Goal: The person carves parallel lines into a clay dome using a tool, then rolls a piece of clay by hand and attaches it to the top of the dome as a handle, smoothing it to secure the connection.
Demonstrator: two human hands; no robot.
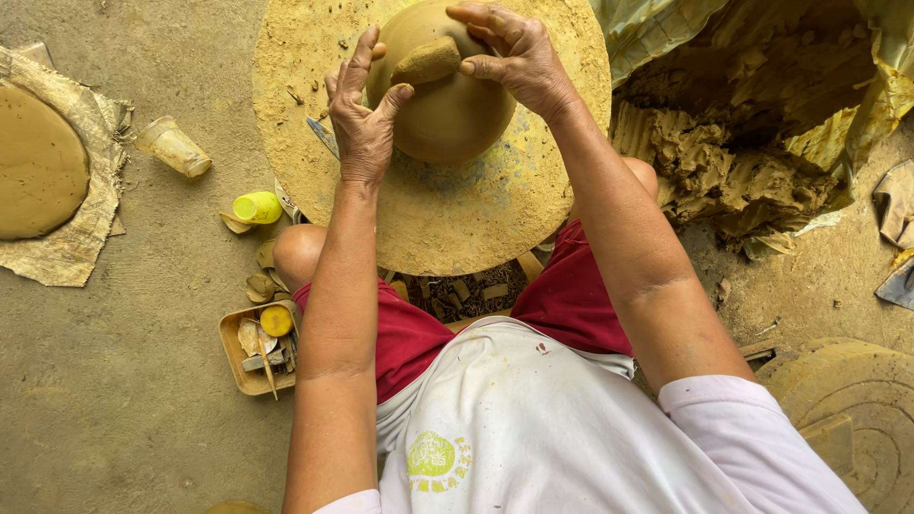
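A domed clay pot [447, 100] is sitting at the centre of a sandy round wheel [457, 219], and a small lump of clay [426, 61] is being pressed onto its top at about twelve o'clock. The right hand [514, 52] is pinching that lump between thumb and fingers, while the left hand [364, 119] is spreading open against the dome's nine o'clock flank, thumb resting on the wall. To do this well, I judge the left should be bracing steadily as the right is smearing the lump's edges in; a heap of raw clay [724, 162] is lying at three o'clock.
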